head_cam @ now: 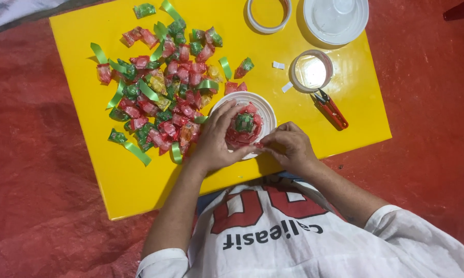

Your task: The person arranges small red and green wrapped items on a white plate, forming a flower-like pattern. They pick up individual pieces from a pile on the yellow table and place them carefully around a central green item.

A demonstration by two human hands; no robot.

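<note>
Two hands — left hand [215,140], right hand [288,145] — fingers closed round one candy mound [243,127] on one white plate [265,107].

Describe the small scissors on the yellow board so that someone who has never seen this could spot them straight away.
Start at the yellow board on the red floor covering and go to its right side. Just below the clear tape roll lie the thread snips, pointing up-left. They are the only red-handled tool there, apart from the candy pile and both hands.
</note>
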